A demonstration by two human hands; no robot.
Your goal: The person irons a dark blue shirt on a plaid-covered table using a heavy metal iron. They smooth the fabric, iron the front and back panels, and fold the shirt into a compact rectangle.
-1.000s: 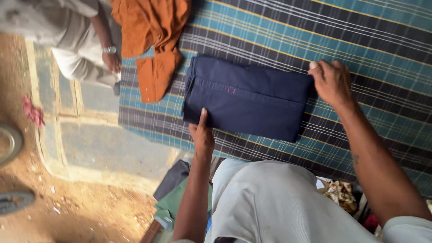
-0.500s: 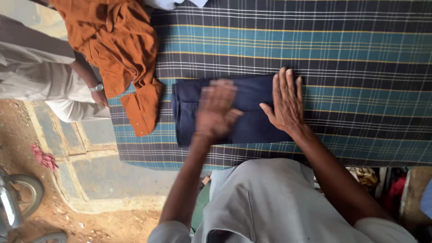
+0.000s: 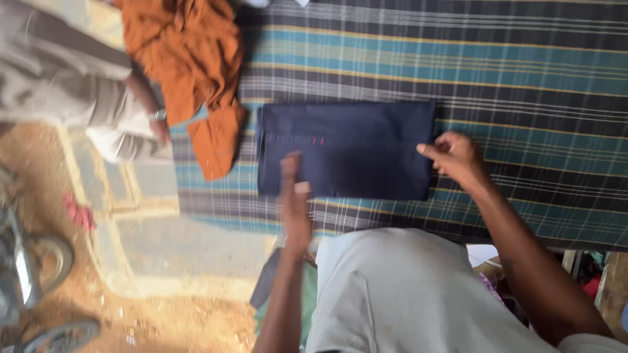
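A folded navy blue garment lies flat on a plaid cloth of teal, black and white that covers the work surface. My left hand is blurred, fingers stretched out, resting at the garment's near edge. My right hand sits at the garment's right edge with the fingers curled and pinching toward that edge; whether it grips the fabric is unclear. A crumpled orange garment lies on the cloth to the left of the navy one.
Another person in a grey shirt and light trousers stands at the left, a hand with a wristwatch beside the orange garment. Below are a dirt floor, a concrete slab and wheels at the far left.
Both my hands have drawn off the top of the navy garment: the left back to its near edge, the right to its right edge. The view shifted slightly.
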